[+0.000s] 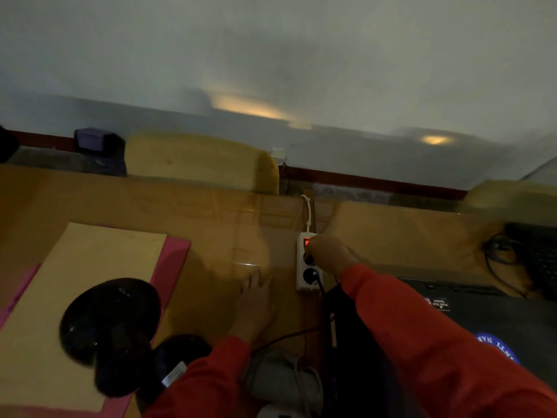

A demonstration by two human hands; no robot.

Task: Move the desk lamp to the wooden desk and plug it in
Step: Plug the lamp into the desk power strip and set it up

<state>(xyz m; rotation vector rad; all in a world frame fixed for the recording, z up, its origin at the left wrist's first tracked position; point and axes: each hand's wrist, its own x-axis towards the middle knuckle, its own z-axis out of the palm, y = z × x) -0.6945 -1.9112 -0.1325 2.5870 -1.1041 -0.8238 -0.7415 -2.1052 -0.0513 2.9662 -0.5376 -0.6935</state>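
The black desk lamp stands on the wooden desk at the lower left, its round head over a tan sheet. A white power strip with a lit red switch lies at the desk's right edge. My right hand is closed on a black plug pressed at the strip's upper socket. A second black plug and cord sit in the lower socket. My left hand rests flat on the desk, fingers apart, left of the strip. A thin black cord runs from the lamp side toward the strip.
A tan sheet on a pink folder lies under the lamp. A black laptop with stickers sits at the right. Yellow cushioned chair backs stand behind the desk. Tangled cables lie far right. The room is dim.
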